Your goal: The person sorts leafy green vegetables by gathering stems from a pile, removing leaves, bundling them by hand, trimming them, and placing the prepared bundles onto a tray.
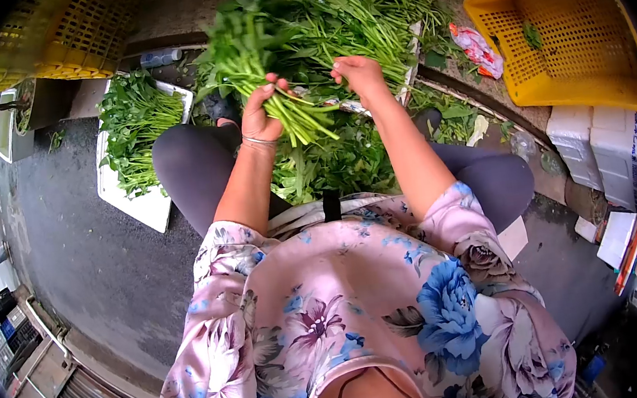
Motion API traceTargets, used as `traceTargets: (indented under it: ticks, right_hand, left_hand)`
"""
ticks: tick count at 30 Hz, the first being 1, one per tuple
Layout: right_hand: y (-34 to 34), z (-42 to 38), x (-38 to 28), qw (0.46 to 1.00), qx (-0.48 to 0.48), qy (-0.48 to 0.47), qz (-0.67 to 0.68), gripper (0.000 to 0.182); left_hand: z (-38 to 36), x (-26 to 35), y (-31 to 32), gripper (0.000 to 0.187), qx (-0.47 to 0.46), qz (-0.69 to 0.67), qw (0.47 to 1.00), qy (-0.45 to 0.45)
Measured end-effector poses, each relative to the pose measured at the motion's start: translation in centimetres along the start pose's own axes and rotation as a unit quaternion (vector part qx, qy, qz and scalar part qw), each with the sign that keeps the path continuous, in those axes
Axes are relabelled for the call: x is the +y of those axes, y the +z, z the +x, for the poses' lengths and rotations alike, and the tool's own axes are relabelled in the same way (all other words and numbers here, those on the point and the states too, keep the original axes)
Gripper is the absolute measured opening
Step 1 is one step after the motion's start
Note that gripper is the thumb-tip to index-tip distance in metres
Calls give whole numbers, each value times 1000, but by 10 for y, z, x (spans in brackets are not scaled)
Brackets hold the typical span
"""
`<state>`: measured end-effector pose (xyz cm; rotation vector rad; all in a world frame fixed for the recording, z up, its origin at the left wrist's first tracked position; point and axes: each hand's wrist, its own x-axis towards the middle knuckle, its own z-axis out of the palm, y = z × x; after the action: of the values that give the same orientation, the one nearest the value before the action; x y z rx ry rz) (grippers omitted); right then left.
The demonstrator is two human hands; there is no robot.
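Two hands are working a bunch of greens (260,64) above the lap: the left hand (260,115) is clenching its stems, while the right hand (358,75) is pinching loose stalks. Keeping stem ends level should tidy it.

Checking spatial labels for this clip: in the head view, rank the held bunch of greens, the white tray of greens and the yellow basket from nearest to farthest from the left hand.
1. Bunch of greens: gripped in the left hand.
2. White tray of greens: on the ground, out to the left.
3. Yellow basket: far right, beyond the right hand.
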<state>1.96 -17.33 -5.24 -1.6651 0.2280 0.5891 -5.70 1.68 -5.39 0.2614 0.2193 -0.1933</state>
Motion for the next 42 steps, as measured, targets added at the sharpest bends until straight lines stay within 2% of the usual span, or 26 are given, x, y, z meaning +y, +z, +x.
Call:
traceTargets:
  ticks: [2,3,4,5,6,8,10,12,13,14,18,20,24,26,27,28,30,31,32,34,36,37,38,39,40,42]
  right_hand:
    - [1,-19,-4,995,-16,-29,95,29]
    - [1,-35,-8,982,-44,9,184,26]
    - [2,-50,-7,982,-46,9,182,26]
    - [3,-64,-5,954,-84,20,288,24]
    - [4,-75,-3,913,-120,30,390,22]
    - [6,-89,7,881,-175,36,438,20]
    - [8,-92,15,887,-175,46,426,21]
    - [10,-90,20,920,-189,33,342,21]
    - [14,-90,18,946,-160,42,277,22]
    - [16,-89,19,946,-162,43,276,22]
    - [24,-82,20,957,-161,81,227,19]
    - [27,-82,22,960,-115,98,236,15]
    - [28,-81,28,968,-97,98,211,13]
    - [31,-81,28,992,6,98,78,15]
    - [30,-63,57,997,65,39,-15,18]
    - [26,-59,53,997,64,39,-17,18]
    - [18,-51,49,938,164,11,-304,22]
    - [20,-45,51,943,192,-97,-252,27]
    - [23,-39,51,944,191,-94,-253,27]
    - [37,-33,34,975,37,-215,-38,31]
    - [48,-24,25,988,10,-149,-23,31]
    - [48,-32,7,997,12,-79,-20,29]
    - [45,-30,2,997,13,-79,-19,29]
    - [40,-25,0,964,146,-139,-175,29]
    - [33,-17,0,886,272,-191,-323,28]
    - [17,-4,7,883,273,-177,-339,28]
  left_hand:
    - [-5,9,7,16,-50,-24,998,43]
    - [-4,13,5,17,-52,-45,997,43]
    - [-4,16,7,17,-55,-65,995,41]
    - [-4,16,8,16,-5,-79,994,80]
    - [-1,15,4,16,-7,-80,994,80]
    - [4,11,-13,17,26,-62,997,46]
    - [1,0,-11,17,68,14,997,30]
    - [-4,-5,-5,18,114,99,988,-10]
    - [-4,-7,-4,22,109,150,982,-32]
    - [-6,-6,-1,20,63,187,977,-79]
    - [-8,-12,4,24,73,200,976,-54]
    - [-8,-13,3,24,72,184,979,-55]
    - [-6,-13,-4,25,62,227,970,-53]
    - [-6,-16,-6,24,72,248,965,-49]
    - [-6,-20,-5,23,91,251,963,-48]
    - [-5,-22,-5,22,109,253,960,-47]
    - [-3,-21,-3,20,122,237,962,-49]
    - [-3,-21,-1,19,130,248,959,-38]
    - [-4,-22,0,18,139,259,955,-28]
    - [-1,-23,-4,15,137,260,956,-21]
    - [0,-25,-4,13,121,294,948,15]
    - [-2,-24,0,12,119,295,948,11]
    - [-2,-21,5,12,118,296,948,11]
    - [-3,-18,9,14,129,282,949,62]
    - [-4,-16,9,16,141,267,947,112]
    - [1,-6,0,17,170,222,950,140]
